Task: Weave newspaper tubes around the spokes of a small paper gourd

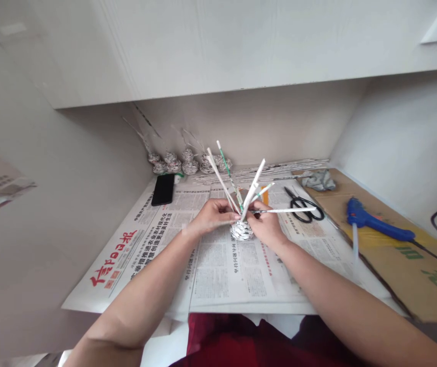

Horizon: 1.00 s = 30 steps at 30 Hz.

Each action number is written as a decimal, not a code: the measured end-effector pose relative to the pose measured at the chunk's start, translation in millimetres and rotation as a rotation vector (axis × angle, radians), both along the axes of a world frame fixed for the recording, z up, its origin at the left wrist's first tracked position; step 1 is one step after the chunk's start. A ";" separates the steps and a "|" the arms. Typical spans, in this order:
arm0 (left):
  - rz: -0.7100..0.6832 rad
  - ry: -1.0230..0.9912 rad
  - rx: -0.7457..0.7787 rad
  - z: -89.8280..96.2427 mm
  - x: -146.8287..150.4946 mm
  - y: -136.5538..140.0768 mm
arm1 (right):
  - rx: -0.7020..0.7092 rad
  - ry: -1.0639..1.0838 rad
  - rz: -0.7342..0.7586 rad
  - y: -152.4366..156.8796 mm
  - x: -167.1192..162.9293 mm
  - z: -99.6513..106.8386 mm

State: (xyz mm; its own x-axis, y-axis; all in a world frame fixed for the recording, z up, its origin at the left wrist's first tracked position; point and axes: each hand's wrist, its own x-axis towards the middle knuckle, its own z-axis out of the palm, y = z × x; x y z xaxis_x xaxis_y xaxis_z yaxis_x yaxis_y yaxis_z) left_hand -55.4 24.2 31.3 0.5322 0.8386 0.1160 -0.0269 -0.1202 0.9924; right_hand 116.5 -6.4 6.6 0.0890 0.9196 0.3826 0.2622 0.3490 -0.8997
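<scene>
Between my hands is a small round woven-paper piece [241, 231], with several rolled paper sticks [254, 184] fanning up and out of its top. My left hand [218, 214] is closed on the left side of its neck, thumb pressed at the base of the sticks. On the other side, my right hand [266, 221] is closed around the sticks' base; one stick points out to the right past its fingers. The fingertips are partly hidden behind the sticks.
Newspaper [164, 244] covers the table. Several woven gourd shapes [190, 162] line the back, near a black phone [163, 189] and loose paper sticks [256, 172]. At right are scissors [305, 208], a crumpled grey cloth [319, 180] and a blue glue gun [379, 223] on cardboard [394, 275]. A panel overhangs the back.
</scene>
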 end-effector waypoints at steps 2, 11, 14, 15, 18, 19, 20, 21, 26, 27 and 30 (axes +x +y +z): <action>0.006 0.028 0.033 0.2 -0.7 -0.4 | 0.007 -0.006 0.004 -0.1 0.2 -0.1; 0.011 0.132 0.255 2.4 -2.8 -1.0 | 0.086 -0.047 -0.017 -2.4 0.4 -0.2; -0.019 0.175 0.280 6.4 -4.6 -2.6 | 0.122 -0.106 -0.058 -2.6 1.2 -3.6; -0.042 0.177 0.283 7.1 -5.0 -3.0 | 0.124 -0.114 -0.062 -2.5 1.5 -4.8; -0.046 0.174 0.315 6.0 -4.6 -2.9 | 0.119 -0.095 -0.046 -1.7 1.6 -6.9; -0.026 0.170 0.326 4.4 -3.9 -2.6 | 0.117 -0.084 -0.037 -1.3 1.4 -6.9; -0.005 0.158 0.327 2.3 -2.9 -2.2 | 0.113 -0.069 -0.028 -0.8 1.2 -6.6; 0.012 0.133 0.315 -0.1 -1.8 -1.7 | 0.107 -0.051 -0.020 -0.4 0.8 -6.1; 0.057 0.087 0.174 -7.1 5.0 -2.6 | 0.067 0.032 0.000 0.5 0.0 -2.3; 0.078 0.103 0.172 -6.6 6.2 -3.9 | 0.068 0.028 -0.007 0.2 0.0 -1.6; 0.146 0.173 0.275 -2.2 8.5 -8.9 | 0.092 0.006 -0.037 -1.4 0.0 -0.5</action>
State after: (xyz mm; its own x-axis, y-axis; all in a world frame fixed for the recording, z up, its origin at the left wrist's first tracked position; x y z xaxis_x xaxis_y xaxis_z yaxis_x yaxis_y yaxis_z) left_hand -47.0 15.2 29.1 0.4403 0.8573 0.2668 0.1764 -0.3739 0.9105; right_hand 116.5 -7.8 6.1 0.1249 0.8766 0.4647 0.2711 0.4204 -0.8659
